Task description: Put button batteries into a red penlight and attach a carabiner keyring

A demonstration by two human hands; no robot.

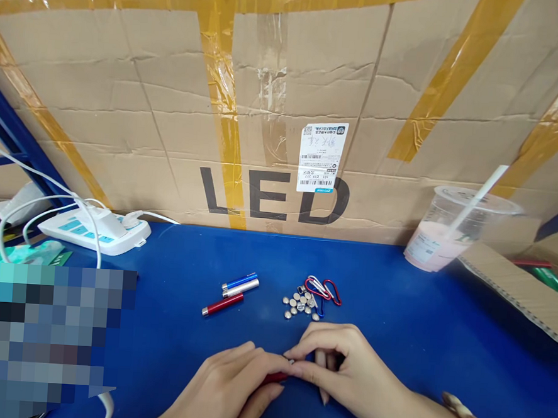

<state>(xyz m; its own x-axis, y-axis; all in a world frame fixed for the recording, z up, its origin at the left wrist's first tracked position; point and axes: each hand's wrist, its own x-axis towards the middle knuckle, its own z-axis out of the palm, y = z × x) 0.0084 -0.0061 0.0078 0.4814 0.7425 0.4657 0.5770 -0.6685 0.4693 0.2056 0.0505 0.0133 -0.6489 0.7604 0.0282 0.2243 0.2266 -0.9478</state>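
Observation:
My left hand (230,382) is closed around a red metal tube (275,378), mostly covered by its fingers. At the tube's end, my right hand (345,364) pinches thumb and forefinger around a tiny silvery piece (291,362), too small and covered to name. Ahead of my hands, a blue tube (242,280), a silver tube (244,288) and a red tube (224,304) lie side by side. To their right is a loose cluster of small silvery domed caps (293,302). Against it lie several carabiners, among them a red carabiner (334,292).
A large cardboard box (157,100) walls off the back of the blue table (172,328). A white power strip (121,240) with cables stands at back left. At right are a plastic cup (428,240) with a straw and an open cardboard carton (514,293). The left front is pixelated.

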